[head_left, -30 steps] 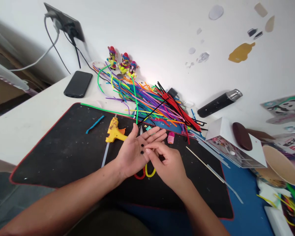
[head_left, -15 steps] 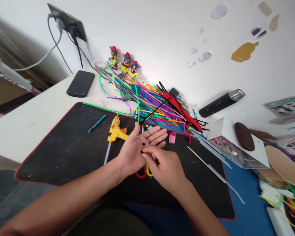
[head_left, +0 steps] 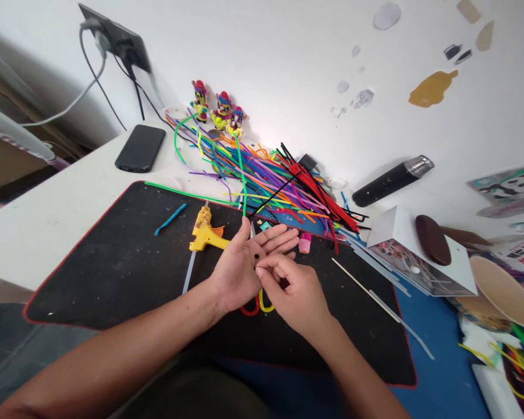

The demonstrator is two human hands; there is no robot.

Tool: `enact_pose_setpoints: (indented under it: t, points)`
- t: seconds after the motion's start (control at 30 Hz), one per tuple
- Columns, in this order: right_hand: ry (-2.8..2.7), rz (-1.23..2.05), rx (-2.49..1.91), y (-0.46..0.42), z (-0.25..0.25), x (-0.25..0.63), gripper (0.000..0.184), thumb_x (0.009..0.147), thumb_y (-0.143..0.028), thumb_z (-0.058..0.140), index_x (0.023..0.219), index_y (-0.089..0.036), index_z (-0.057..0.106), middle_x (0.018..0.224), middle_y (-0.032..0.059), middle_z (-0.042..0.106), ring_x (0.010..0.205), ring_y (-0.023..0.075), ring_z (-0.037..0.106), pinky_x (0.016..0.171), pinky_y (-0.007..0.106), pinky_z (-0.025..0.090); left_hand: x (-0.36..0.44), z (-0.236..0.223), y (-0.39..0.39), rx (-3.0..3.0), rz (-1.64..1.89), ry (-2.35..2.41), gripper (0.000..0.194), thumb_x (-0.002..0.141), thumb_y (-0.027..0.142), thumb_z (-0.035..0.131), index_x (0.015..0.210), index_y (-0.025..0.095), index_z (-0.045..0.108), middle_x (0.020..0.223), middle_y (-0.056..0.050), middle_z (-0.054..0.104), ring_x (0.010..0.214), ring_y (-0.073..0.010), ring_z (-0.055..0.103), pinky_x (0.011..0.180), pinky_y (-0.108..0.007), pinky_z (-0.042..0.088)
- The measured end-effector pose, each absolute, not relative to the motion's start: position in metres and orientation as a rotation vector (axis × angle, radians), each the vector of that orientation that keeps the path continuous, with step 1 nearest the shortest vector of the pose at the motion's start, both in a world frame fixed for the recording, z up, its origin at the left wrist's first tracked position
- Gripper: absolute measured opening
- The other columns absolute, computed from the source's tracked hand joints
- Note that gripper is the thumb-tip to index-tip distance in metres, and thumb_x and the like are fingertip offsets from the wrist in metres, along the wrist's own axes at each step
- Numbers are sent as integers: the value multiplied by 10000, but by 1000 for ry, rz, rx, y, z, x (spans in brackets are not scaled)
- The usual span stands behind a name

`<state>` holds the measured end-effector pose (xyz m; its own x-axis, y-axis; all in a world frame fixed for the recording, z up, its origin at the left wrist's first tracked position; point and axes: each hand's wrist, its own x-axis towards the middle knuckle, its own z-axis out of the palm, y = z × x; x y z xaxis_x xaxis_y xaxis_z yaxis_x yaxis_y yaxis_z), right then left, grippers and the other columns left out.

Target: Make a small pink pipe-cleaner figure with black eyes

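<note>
A tiny, round black piece [head_left: 256, 256], its texture too small to tell, lay on the flat, upturned left hand [head_left: 240, 270], right of the yellow plastic glue gun [head_left: 204, 233]. The right hand [head_left: 294, 286] had thumb and forefinger together, any hold unclear, where a second piece had shown plainly a second earlier.

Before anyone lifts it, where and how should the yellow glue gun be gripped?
Probably by its handle, from the right: the glue gun lies on its side, handle jutting right, its end hidden by the left hand, nozzle pointing away.
</note>
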<state>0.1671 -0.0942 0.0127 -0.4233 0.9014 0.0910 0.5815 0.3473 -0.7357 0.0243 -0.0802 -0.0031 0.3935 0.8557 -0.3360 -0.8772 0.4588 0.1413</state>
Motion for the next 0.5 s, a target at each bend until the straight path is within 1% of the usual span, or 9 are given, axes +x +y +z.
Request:
enact_pose_setpoints:
  t: [0.13,0.23,0.5]
  points:
    - [-2161,789,-1280,-94,12,166,164,989,-253,632,958,-211,788,558,-56,607,470,99,516,512,240,352,26,-2,-80,-62,1096,388,684,1095,660,379,1186,91,749,1420,-237,713,1435,-332,609,1258,-459,409]
    - [-2186,748,-1276,-94,11,166,167,1001,-259,634,971,-210,791,566,-54,619,475,100,534,521,240,359,25,0,-80,-76,1099,408,715,1097,669,352,1186,81,750,1421,-244,711,1432,-337,610,1259,-466,410]
    - [-2164,685,-1278,-94,11,165,165,1007,-259,634,979,-213,790,590,-36,661,496,112,585,546,225,412,24,-2,-80,-78,1108,406,695,1090,666,392,1233,80,737,1419,-244,712,1439,-339,603,1279,-475,386]
